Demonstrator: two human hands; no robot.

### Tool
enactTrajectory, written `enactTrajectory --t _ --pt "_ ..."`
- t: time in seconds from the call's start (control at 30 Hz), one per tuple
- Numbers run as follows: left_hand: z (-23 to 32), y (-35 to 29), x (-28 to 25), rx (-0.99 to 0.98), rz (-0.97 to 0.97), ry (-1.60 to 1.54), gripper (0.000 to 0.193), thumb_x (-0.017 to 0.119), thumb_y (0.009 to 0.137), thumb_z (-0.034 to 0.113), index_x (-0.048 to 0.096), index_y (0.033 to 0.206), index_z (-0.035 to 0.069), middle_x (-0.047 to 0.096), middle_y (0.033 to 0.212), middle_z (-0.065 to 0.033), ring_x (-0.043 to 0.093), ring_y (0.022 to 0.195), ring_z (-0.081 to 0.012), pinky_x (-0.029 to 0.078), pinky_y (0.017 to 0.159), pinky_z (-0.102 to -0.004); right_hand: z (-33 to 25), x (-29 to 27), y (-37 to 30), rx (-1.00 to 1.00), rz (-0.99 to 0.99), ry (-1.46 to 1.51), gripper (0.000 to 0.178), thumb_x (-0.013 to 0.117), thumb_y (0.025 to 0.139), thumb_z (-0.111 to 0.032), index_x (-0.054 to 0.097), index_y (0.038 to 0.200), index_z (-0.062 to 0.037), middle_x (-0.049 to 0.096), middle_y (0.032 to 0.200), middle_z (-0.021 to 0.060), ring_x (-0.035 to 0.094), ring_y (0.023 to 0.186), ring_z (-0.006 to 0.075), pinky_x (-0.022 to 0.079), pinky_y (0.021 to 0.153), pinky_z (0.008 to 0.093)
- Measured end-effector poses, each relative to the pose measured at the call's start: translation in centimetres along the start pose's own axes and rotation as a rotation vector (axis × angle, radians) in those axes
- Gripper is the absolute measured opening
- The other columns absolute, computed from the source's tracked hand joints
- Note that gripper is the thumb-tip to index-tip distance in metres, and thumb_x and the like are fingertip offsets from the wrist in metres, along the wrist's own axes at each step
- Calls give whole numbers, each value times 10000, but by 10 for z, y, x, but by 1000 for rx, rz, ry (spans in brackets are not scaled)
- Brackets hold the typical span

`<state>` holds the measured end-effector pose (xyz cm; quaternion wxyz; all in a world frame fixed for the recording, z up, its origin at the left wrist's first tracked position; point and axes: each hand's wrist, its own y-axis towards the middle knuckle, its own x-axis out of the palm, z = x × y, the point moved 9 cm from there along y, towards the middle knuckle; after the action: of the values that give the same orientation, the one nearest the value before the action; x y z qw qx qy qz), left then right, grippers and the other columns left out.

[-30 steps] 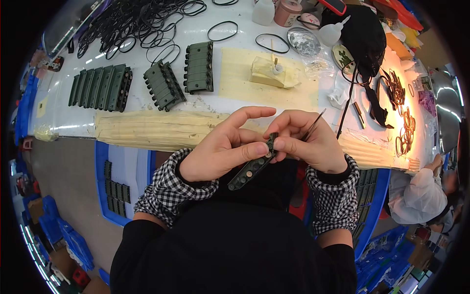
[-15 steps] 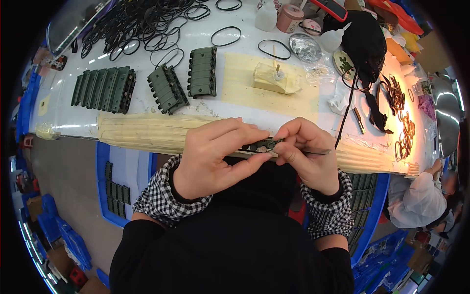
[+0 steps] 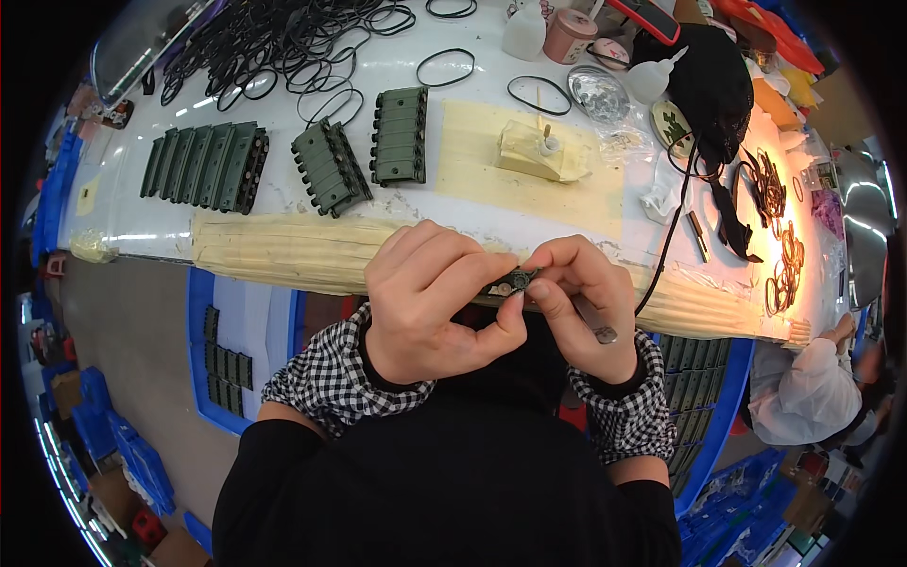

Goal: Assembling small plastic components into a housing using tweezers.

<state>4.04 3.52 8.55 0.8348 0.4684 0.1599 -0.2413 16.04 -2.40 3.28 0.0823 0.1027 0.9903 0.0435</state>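
Note:
Above the table's front edge, both my hands meet at a small dark green plastic piece with round wheels (image 3: 511, 283). My left hand (image 3: 430, 307) is closed on its left end between thumb and fingers. At the other end my right hand (image 3: 588, 302) pinches it with thumb and forefinger. A shiny metal tip (image 3: 606, 335) sticks out by the right palm; the rest of that tool is hidden in the hand. Farther off lie green wheeled pieces set side by side: a wide group at left (image 3: 206, 167), a slanted group (image 3: 331, 168) and an upright group (image 3: 400, 136).
Black rubber bands (image 3: 283, 47) are heaped at the far left. A tape-covered block (image 3: 543, 151) stands behind my hands. At right are a black cloth bag (image 3: 704, 85) and a lamp-lit band pile (image 3: 784, 274). Blue trays (image 3: 200, 350) with green pieces sit below the table; a co-worker (image 3: 803, 392) is at right.
The wheeled piece is turned and less of it shows. The metal tool's tip has swung downward against my right palm. Other things shift slightly right in view.

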Motion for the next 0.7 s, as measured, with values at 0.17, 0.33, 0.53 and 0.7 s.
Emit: enactTrajectory --t 0.17,0.33,0.53,0.7 --pt "0 -1 1 -21 -1 25 252 724 556 126 654 792 72 571 683 -21 544 591 -215 416 536 -323 14 0 -2 35 -1 75 160 626 901 -55 543 1001 39 667 776 59 651 672 76 502 602 183" --pt "-2 1 4 17 -48 -9 240 724 574 126 650 794 66 565 680 -31 541 595 -222 418 546 -328 16 -1 -4 55 49 198 149 621 900 -39 540 1001 34 662 774 53 655 703 73 492 604 175" --pt "-3 -1 6 21 -41 -1 225 724 583 132 643 783 66 560 676 -32 538 594 -225 417 547 -329 17 -3 -4 46 41 147 149 624 897 -34 540 1003 27 655 759 48 646 677 67 473 580 175" --pt "-1 -1 4 33 -13 35 219 719 574 150 639 763 74 553 665 -25 534 581 -217 411 531 -323 10 -2 -5 2 32 58 169 640 889 -48 552 1013 24 648 747 40 595 595 43 438 545 163"
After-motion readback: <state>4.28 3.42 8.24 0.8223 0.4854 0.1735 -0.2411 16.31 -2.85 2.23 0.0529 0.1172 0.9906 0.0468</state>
